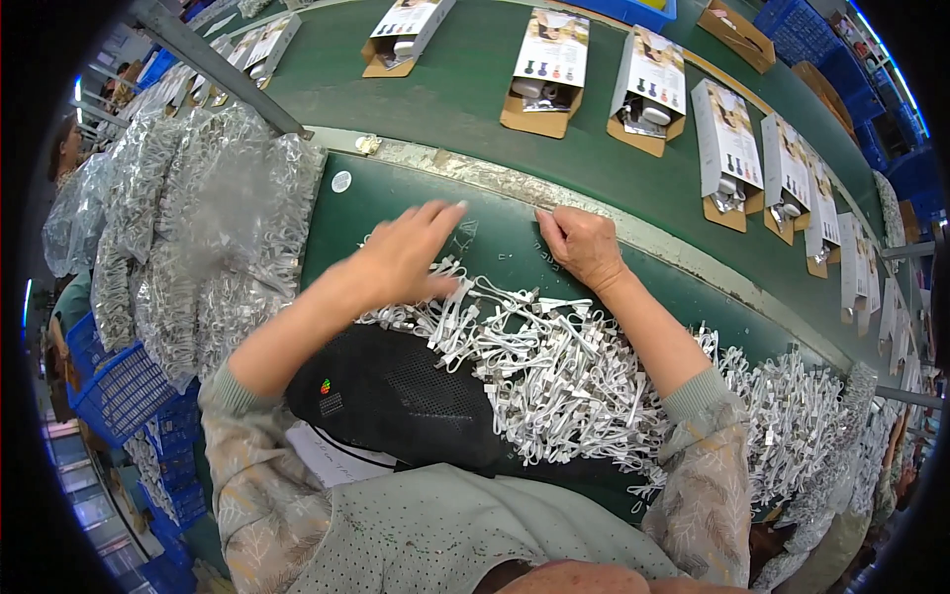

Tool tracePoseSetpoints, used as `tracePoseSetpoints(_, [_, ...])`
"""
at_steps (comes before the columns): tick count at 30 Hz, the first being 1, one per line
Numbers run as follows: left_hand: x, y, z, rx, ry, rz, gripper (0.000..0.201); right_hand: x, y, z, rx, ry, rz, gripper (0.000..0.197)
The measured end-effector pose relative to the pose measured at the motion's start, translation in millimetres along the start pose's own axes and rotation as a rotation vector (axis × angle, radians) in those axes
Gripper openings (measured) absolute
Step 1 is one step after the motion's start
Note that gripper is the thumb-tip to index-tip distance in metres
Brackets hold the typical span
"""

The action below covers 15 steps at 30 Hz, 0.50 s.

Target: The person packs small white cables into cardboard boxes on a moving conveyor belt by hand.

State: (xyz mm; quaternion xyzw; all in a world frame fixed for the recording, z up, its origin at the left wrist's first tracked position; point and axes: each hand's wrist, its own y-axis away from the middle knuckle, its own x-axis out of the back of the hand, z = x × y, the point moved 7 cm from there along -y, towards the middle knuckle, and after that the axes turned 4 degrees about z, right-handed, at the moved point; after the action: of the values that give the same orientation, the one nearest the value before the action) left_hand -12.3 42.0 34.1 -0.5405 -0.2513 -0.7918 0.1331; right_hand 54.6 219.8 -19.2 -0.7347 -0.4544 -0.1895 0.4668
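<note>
My left hand (pixel 406 252) is above the green worktable (pixel 386 198), fingers stretched out and thumb apart, with nothing visible in it. Its thumb comes near the left end of a large heap of short white cables (pixel 579 381), each bent into a loop. Just past those fingers, a small clear plastic piece (pixel 463 236) shows on the tabletop. My right hand (pixel 584 246) is closed near the table's far edge, beyond the heap, fingers curled under. Whatever it may hold is hidden. Below my left forearm lies a black mesh-panelled thing (pixel 396 391).
Behind a raised ledge (pixel 475 173), a green conveyor (pixel 445 99) carries open white boxes (pixel 549 59) with white items inside. Clear bags packed with cables (pixel 208 218) pile up at the left, above a blue crate (pixel 119 391). A metal post (pixel 218 64) slants across the upper left.
</note>
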Motion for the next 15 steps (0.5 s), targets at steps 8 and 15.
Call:
tracePoseSetpoints(8, [-33.6,54.0,-4.8,0.169,0.073,0.157,0.077,0.2,1.6,-4.4,-0.004,0.009,0.036,0.033])
tracePoseSetpoints(15, [-15.5,8.7,-11.4,0.242,0.484,0.274,0.03,-1.6,1.8,-1.7,-0.001,0.058,0.025,0.033])
